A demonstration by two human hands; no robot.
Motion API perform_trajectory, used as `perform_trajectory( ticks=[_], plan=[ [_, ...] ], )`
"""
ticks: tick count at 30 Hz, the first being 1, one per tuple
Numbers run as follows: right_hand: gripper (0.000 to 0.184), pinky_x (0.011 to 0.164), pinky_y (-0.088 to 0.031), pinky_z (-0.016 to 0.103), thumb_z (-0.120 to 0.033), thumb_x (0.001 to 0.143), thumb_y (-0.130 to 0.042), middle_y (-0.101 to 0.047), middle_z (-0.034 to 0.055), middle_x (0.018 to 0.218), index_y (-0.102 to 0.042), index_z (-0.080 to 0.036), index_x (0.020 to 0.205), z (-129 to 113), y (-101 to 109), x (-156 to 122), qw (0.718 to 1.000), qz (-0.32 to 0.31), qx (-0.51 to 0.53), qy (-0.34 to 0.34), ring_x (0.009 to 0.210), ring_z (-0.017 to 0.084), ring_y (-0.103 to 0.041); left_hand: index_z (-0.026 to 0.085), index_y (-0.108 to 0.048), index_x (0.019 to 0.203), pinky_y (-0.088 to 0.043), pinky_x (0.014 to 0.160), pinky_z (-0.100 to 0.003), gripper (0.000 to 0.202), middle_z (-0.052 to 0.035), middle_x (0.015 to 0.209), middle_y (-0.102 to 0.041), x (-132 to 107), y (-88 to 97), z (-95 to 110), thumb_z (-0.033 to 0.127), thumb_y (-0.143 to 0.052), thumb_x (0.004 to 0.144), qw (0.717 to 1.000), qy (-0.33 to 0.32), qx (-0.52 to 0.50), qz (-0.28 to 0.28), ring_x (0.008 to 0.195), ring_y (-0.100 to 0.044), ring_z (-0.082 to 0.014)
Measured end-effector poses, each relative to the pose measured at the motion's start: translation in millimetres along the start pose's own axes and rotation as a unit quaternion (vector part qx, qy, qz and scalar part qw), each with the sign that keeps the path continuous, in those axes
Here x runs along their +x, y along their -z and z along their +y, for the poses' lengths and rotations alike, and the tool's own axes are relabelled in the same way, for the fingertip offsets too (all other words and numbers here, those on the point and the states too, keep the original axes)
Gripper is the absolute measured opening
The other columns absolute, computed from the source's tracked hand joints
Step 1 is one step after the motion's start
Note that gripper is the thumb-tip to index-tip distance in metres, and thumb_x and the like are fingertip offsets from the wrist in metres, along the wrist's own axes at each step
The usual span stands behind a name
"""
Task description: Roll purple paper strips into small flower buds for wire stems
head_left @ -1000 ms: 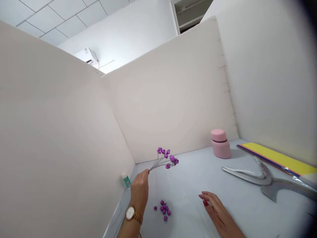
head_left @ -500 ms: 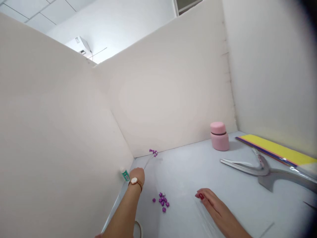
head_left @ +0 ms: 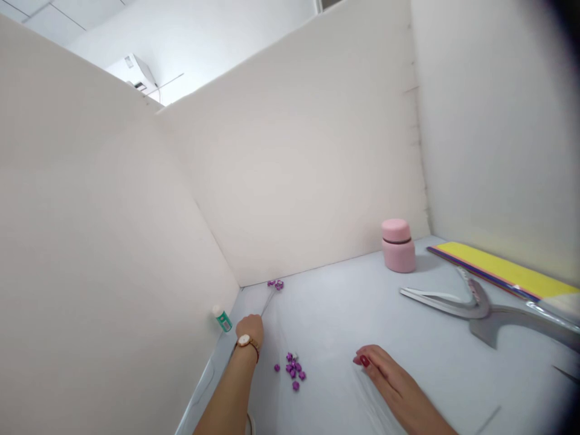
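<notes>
My left hand (head_left: 250, 329), with a watch on its wrist, is closed round thin wire-like stems (head_left: 267, 303) at the left of the table. Small purple star-shaped pieces (head_left: 277, 284) top the stems, close to the back wall. Between my hands lies a loose cluster of purple star pieces (head_left: 293, 370), with a single one slightly apart. My right hand (head_left: 385, 371) is low over the table on the right, thumb and fingers pressed together. Clear, thin strands or film (head_left: 369, 396) show just beneath it; whether the fingers grip them is hard to see.
A green-and-white glue stick (head_left: 222, 318) stands by the left wall. At the back right is a pink jar-like container (head_left: 398, 246). Grey-handled pliers or a similar tool (head_left: 480, 309) lie before a yellow pack (head_left: 502, 269). A roll's rim (head_left: 251, 424) shows beside my left forearm.
The stems and their purple tops have dipped lower in my left hand, which has moved slightly down. My right hand stays nearly still. The whole view has shifted a little.
</notes>
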State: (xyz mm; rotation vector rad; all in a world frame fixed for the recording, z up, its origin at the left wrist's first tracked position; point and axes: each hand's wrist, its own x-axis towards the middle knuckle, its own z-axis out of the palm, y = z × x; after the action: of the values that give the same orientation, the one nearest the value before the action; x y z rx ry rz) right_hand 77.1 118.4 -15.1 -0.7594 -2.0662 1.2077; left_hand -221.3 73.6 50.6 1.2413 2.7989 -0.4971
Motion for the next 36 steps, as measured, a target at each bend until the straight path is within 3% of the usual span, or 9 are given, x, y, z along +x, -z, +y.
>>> perform_trajectory(
  ticks=[9,13,18,22,25,27,29,32,36],
  plan=[
    [0.028,0.08,-0.041,0.032,-0.037,0.091,-0.026,-0.053,0.0058,0.088,-0.047,-0.02,0.084,-1.4,0.8,2.6,1.0,0.001,-0.012,0.009,0.086,0.02,-0.052,0.015,-0.055,0.106,-0.05,0.075,-0.039,0.025,-0.0067,0.106,-0.059,-7.3,-2.9,-2.0,0.028,-0.052,0.085,0.999,-0.003,-0.032,0.036,0.089,-0.06,-0.0189],
    [0.028,0.078,-0.042,0.032,-0.037,0.09,-0.027,-0.053,0.0058,0.086,-0.048,-0.02,0.082,-7.0,4.0,0.7,1.0,0.006,-0.02,0.012,0.084,0.02,-0.053,0.014,-0.056,0.104,-0.049,0.075,-0.039,0.024,-0.0061,0.103,-0.06,-31.0,5.5,-10.9,0.029,-0.052,0.085,0.994,-0.003,-0.072,0.087,0.087,-0.06,-0.0185],
    [0.028,0.08,-0.041,0.033,-0.037,0.089,-0.028,-0.054,0.0061,0.088,-0.05,-0.02,0.082,-13.9,7.2,-1.7,1.0,0.006,-0.018,0.012,0.086,0.02,-0.053,0.016,-0.054,0.106,-0.048,0.076,-0.039,0.025,-0.0073,0.092,-0.066,-111.1,-3.0,-1.8,0.026,-0.038,0.09,0.969,-0.077,-0.171,0.161,0.084,-0.062,-0.0198],
    [0.028,0.08,-0.041,0.033,-0.037,0.088,-0.03,-0.055,0.0064,0.088,-0.051,-0.02,0.083,-14.5,6.5,-1.1,1.0,-0.001,-0.015,0.011,0.086,0.02,-0.053,0.022,-0.059,0.099,-0.048,0.078,-0.024,0.021,-0.0041,0.094,-0.067,-192.0,-42.1,37.9,0.021,-0.045,0.083,0.925,-0.23,-0.257,0.161,0.086,-0.062,-0.0146],
    [0.028,0.081,-0.041,0.033,-0.037,0.088,-0.029,-0.055,0.0067,0.09,-0.051,-0.02,0.086,-16.7,7.2,-2.2,1.0,0.001,-0.014,0.008,0.088,0.021,-0.053,0.019,-0.059,0.103,-0.049,0.081,-0.029,0.041,-0.0105,0.105,-0.063,-225.2,-73.7,64.5,0.037,-0.066,0.067,0.893,-0.295,-0.29,0.174,0.094,-0.059,-0.0221],
    [0.027,0.08,-0.041,0.033,-0.037,0.088,-0.031,-0.056,0.0062,0.092,-0.051,-0.02,0.088,-20.0,10.2,-5.7,1.0,-0.004,-0.012,0.008,0.088,0.021,-0.053,0.023,-0.06,0.1,-0.048,0.083,-0.035,0.041,-0.0097,0.107,-0.061,-229.7,-86.0,71.5,0.039,-0.069,0.063,0.878,-0.32,-0.307,0.181,0.094,-0.058,-0.0246],
    [0.025,0.078,-0.043,0.032,-0.037,0.087,-0.033,-0.057,0.0051,0.092,-0.053,-0.021,0.088,-23.4,15.6,-12.0,0.999,-0.027,-0.018,0.008,0.086,0.02,-0.054,0.019,-0.06,0.098,-0.049,0.081,-0.037,0.039,-0.0125,0.107,-0.059,-225.7,-89.2,71.3,0.028,-0.071,0.062,0.864,-0.341,-0.324,0.18,0.094,-0.056,-0.026],
    [0.025,0.071,-0.045,0.03,-0.037,0.087,-0.035,-0.059,0.0043,0.088,-0.054,-0.021,0.087,-25.1,24.8,-26.2,0.996,-0.082,-0.045,0.006,0.079,0.019,-0.056,0.017,-0.061,0.086,-0.05,0.073,-0.036,0.023,-0.0108,0.095,-0.061,-217.6,-81.6,69.8,0.004,-0.059,0.066,0.867,-0.315,-0.343,0.176,0.086,-0.056,-0.0228],
    [0.021,0.081,-0.044,0.034,-0.034,0.085,-0.043,-0.059,0.0072,0.095,-0.056,-0.021,0.095,-18.5,26.9,-45.9,0.985,-0.137,-0.088,0.056,0.09,0.021,-0.054,0.018,-0.059,0.074,-0.048,0.07,-0.033,0.019,-0.0068,0.083,-0.062,-215.7,-64.3,79.5,0.001,-0.051,0.072,0.875,-0.284,-0.353,0.173,0.08,-0.055,-0.0202]
  ],
)
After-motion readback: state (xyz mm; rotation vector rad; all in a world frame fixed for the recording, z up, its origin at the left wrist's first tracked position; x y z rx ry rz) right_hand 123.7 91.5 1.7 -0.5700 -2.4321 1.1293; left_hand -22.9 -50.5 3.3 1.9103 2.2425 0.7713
